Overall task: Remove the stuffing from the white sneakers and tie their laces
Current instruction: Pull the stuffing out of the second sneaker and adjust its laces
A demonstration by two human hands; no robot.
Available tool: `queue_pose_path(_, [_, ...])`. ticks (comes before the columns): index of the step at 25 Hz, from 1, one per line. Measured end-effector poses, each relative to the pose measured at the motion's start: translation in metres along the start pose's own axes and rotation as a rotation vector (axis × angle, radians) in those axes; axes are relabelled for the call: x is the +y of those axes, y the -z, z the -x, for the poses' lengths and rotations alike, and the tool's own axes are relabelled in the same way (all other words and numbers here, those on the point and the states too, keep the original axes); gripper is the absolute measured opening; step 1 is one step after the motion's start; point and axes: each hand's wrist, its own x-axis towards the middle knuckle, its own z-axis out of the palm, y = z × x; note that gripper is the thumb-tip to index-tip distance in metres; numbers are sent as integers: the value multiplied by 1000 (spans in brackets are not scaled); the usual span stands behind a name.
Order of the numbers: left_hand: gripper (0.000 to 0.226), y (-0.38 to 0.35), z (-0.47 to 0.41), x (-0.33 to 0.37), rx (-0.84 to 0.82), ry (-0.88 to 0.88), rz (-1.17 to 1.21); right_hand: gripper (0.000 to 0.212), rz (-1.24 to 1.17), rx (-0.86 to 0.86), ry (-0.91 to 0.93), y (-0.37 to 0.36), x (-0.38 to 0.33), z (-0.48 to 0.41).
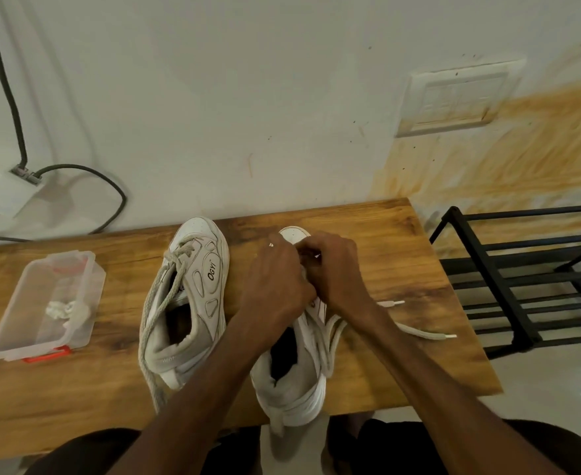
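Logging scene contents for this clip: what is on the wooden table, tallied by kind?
White lace-up sneakers: 2, left sneaker, right sneaker
Clear plastic container with red clips: 1
White crumpled stuffing wad inside the container: 1
Total: 4

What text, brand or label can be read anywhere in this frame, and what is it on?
"OGYI": on the oval side patch of the left sneaker.
Right sneaker: its side is hidden by both hands, so no text shows.
Plastic box, wall switch plate, wall adapter: no readable text.
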Motion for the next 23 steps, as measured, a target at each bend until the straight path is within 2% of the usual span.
queue_pose_path(2, [41, 0, 0, -2, 31, 0, 10, 25, 59, -39, 57, 2, 6, -5])
queue_pose_path(5, [36, -1, 1, -5, 64, 31, 63, 25, 218, 40, 82, -5, 17, -11])
queue_pose_path(8, [41, -2, 0, -7, 75, 59, 84, 24, 288, 119, -47, -10, 23, -9])
queue_pose_path(11, [39, -4, 0, -8, 73, 62, 93, 29, 178, 138, -117, -10, 19, -6])
queue_pose_path(14, [39, -3, -3, -8, 79, 61, 63, 23, 104, 12, -184, -6, 12, 4])
queue_pose_path(17, [50, 0, -2, -7, 75, 59, -2, 14, 0, 119, -248, -3, 3, 6])
queue_pose_path(19, [54, 2, -1, -6, 55, 58, -23, 17, -53, 160, -235, -7, 1, -16])
queue_pose_path(23, [56, 0, 0, -6, 59, 81, 23, 14, -131, -12, -229, -18, 9, -56])
